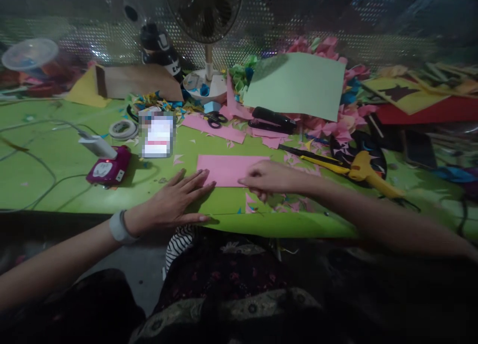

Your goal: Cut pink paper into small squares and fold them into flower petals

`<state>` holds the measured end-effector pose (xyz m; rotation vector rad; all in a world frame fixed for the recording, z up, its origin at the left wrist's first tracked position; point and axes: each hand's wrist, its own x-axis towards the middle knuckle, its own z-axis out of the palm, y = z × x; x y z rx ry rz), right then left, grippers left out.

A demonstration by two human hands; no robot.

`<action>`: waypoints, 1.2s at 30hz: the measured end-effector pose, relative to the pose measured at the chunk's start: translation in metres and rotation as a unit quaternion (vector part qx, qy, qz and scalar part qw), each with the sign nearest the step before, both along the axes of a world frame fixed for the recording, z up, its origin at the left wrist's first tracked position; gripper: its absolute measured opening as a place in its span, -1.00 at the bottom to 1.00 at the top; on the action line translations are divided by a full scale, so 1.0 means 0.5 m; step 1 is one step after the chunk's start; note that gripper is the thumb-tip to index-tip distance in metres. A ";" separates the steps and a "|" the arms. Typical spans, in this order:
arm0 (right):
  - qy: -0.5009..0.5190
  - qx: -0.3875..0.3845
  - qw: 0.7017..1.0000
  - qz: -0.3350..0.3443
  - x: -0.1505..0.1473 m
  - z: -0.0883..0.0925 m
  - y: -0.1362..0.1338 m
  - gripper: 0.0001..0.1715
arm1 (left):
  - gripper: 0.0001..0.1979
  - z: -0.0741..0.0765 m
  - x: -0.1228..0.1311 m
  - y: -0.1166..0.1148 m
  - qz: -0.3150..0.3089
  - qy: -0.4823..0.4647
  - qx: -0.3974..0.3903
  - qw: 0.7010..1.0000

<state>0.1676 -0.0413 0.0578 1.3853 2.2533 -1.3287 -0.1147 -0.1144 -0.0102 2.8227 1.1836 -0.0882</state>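
Note:
A pink rectangle of paper (224,169) lies flat on the green table in front of me. My left hand (177,197) is spread open, its fingertips resting on the paper's left end and the thumb on the table near the edge. My right hand (263,178) has its fingers curled in, with the knuckles and fingertips over the right part of the paper's near edge. Whatever may lie inside those curled fingers is hidden. Small pink scraps (252,203) lie just below the right hand.
Left stand a purple power adapter (108,165) with cables, a tape roll (123,129) and a lit phone (159,136). Behind the paper are scissors (215,119), a black stapler (274,120) and a fan (204,8). A cutter (313,158) and yellow glue gun (368,174) lie right.

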 end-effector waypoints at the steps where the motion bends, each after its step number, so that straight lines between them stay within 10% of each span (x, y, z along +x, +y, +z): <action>1: -0.013 -0.069 0.997 -0.010 -0.026 -0.005 0.016 -0.57 | -0.11 0.001 0.000 0.001 0.001 0.002 -0.004 1.000; 10: -0.037 -0.169 0.985 -0.004 -0.091 -0.069 0.058 -0.47 | -0.07 0.002 0.001 0.003 0.006 0.004 -0.006 1.000; 29: -0.072 -0.166 0.975 -0.129 0.189 -0.054 0.031 -0.30 | -0.10 0.001 -0.004 0.001 -0.001 -0.002 0.008 1.000; 36: 0.029 -0.080 0.992 -0.097 0.097 -0.028 0.037 -0.53 | -0.19 0.024 -0.001 0.017 -0.001 -0.012 -0.012 1.000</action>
